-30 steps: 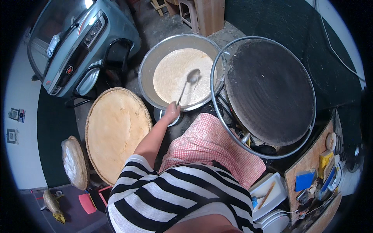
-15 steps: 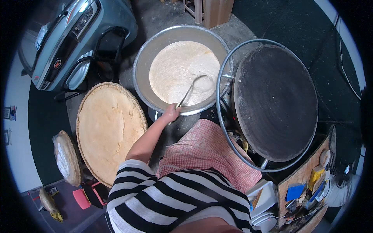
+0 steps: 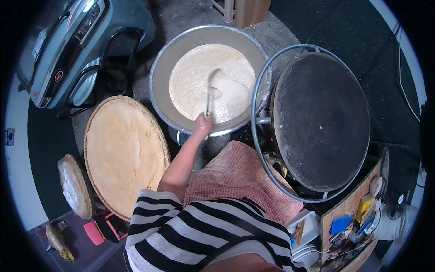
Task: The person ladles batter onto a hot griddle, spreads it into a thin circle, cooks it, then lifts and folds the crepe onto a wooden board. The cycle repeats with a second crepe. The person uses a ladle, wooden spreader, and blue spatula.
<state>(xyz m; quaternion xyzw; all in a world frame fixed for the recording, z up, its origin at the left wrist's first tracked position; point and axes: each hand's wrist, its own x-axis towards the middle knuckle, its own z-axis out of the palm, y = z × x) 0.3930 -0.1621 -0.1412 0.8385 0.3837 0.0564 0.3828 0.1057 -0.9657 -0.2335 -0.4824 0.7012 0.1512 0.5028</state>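
My left hand [image 3: 203,124] is closed round the handle of a metal ladle [image 3: 208,102] at the near rim of a large metal basin [image 3: 165,106]. The ladle's bowl end is in pale, thick batter [image 3: 190,72] and is partly smeared by motion. Smooth folds mark the batter's surface to the right of the ladle. To the right of the basin stands a big round black griddle plate [image 3: 321,122], with a grey metal ring [image 3: 254,113] around it. My right hand is out of view.
A round woven tray of pale flatbread-like sheets [image 3: 122,154] stands at left. Beyond it is a blue-grey motor scooter [image 3: 86,50]. A wrapped bundle [image 3: 74,186] and pink stool [image 3: 94,233] lie lower left. A wooden board with small items [image 3: 344,222] is lower right.
My left hand has swung the ladle leftward through the batter, from the basin's right part toward its middle. The handle now stands more upright in the picture. The view has shifted slightly.
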